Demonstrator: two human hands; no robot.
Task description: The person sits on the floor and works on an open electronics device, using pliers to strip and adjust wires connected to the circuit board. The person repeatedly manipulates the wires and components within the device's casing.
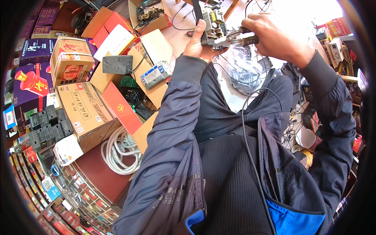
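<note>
At the top of the head view, my left hand (196, 47) is closed round a black casing (205, 38), thumb pointing up along its side. Beyond that hand sits an exposed circuit board (216, 20) with yellow and silver parts; whether it is joined to the casing I cannot tell. My right hand (276, 37) grips the dark handles of a pair of pliers (234, 38) from the right. The pliers' metal jaws meet the casing's lower edge beside my left fingers. A clear plastic bag (243, 68) lies below the pliers, between my knees.
On the left stand cartons (84, 109), an open box holding cables and a black adapter (117, 64), and a silver metal-cased unit (156, 74). A coiled white hose (122, 150) lies near a glass display counter (84, 188). Tangled wires (293, 125) lie on the right. A black cable (244, 133) runs down my front.
</note>
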